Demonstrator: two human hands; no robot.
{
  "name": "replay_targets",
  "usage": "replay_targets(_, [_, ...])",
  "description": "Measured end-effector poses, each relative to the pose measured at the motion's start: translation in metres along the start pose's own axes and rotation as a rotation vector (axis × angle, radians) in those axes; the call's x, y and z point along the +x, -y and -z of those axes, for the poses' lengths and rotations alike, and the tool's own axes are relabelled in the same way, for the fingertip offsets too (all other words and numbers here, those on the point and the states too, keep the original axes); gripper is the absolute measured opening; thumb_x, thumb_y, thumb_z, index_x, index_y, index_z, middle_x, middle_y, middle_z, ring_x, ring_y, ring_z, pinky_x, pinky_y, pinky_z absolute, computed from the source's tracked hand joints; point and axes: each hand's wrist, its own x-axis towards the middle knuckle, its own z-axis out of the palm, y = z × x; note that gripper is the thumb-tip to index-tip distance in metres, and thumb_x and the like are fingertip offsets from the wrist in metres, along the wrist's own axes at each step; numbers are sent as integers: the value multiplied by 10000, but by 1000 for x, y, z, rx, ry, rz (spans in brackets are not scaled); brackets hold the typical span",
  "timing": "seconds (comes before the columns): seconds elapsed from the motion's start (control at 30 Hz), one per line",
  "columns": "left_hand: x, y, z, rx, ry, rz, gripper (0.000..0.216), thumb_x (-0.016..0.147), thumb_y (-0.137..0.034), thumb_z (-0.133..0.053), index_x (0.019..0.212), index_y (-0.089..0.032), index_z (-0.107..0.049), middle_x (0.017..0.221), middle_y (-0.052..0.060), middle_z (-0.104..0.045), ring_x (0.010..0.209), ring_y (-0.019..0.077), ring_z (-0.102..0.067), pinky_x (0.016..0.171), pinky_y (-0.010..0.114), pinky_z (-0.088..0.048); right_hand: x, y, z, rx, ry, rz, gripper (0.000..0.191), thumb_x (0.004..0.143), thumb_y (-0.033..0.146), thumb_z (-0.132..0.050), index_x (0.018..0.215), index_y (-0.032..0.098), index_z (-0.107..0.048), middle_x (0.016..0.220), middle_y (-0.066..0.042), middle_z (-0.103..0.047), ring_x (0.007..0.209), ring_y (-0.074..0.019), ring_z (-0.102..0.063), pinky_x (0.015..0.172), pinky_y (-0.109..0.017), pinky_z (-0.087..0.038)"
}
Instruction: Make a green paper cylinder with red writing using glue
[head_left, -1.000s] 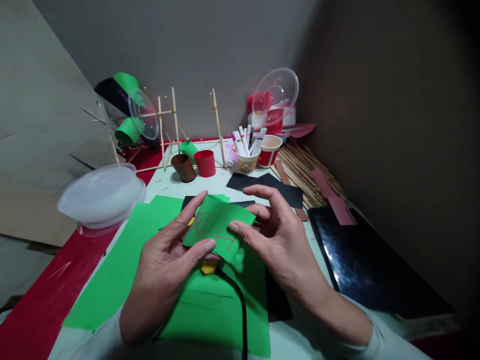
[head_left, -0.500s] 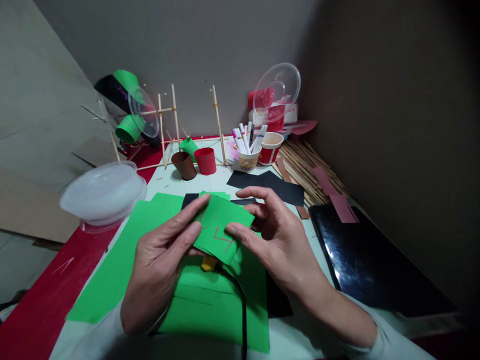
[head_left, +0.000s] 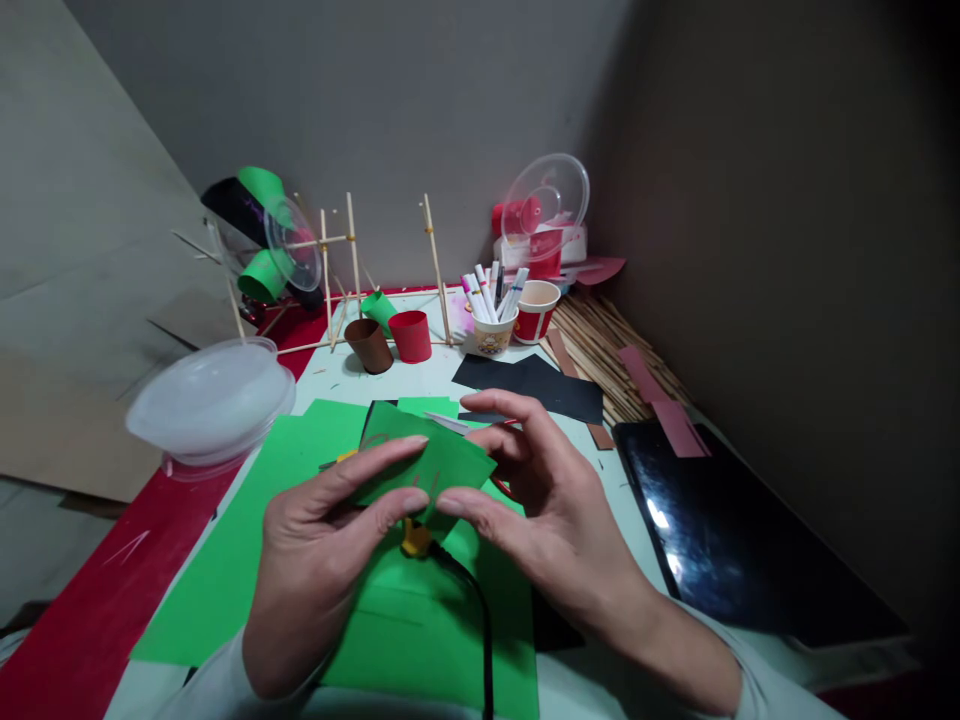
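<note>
A small green paper piece (head_left: 427, 460) with faint drawn marks is held above the table between both hands. My left hand (head_left: 322, 550) pinches its left edge with thumb and forefinger. My right hand (head_left: 555, 520) pinches its right lower edge, the other fingers curved over it. Under the hands lie large green paper sheets (head_left: 247, 540). A black cable with a yellow tip (head_left: 416, 540) runs up from the bottom edge to just below the paper piece.
A clear plastic lidded bowl (head_left: 210, 400) sits at the left. Brown (head_left: 369, 345), red (head_left: 411, 336) paper cups, a stick frame (head_left: 349, 270) and a cup of markers (head_left: 491, 320) stand at the back. Black paper (head_left: 540, 385), bamboo sticks (head_left: 607, 340) and a dark tablet (head_left: 727, 530) lie at the right.
The green paper piece has been tilted flatter and lowered a little, so its drawn marks are less visible. Both hands kept their pinch on it.
</note>
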Motion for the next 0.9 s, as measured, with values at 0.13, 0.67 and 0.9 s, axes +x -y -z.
replay_targets(0.13, [-4,1,1,0,-44,-5,239,701,-346,-877,907,-450,-817,924,-88,-830,821,177,-767,756,220,-600,1,5,0,63,-37,-55,453,835,262,-799,1212,284,-548,857,29,-662,791,-151,-634,730,-284,-502])
replay_targets(0.67, [0,6,-1,33,-32,-188,395,666,-168,-825,887,-494,-802,862,-136,-816,755,101,-783,697,75,-558,1,10,3,127,-56,-98,386,826,190,-762,1171,259,-603,794,70,-709,806,-111,-679,766,-221,-504])
replay_targets(0.9, [-1,2,0,35,-37,-229,422,660,-135,-807,879,-495,-800,836,-140,-811,732,99,-783,687,75,-561,2,14,6,130,-26,-97,415,835,220,-776,1209,271,-602,873,58,-767,902,-113,-713,839,-217,-530])
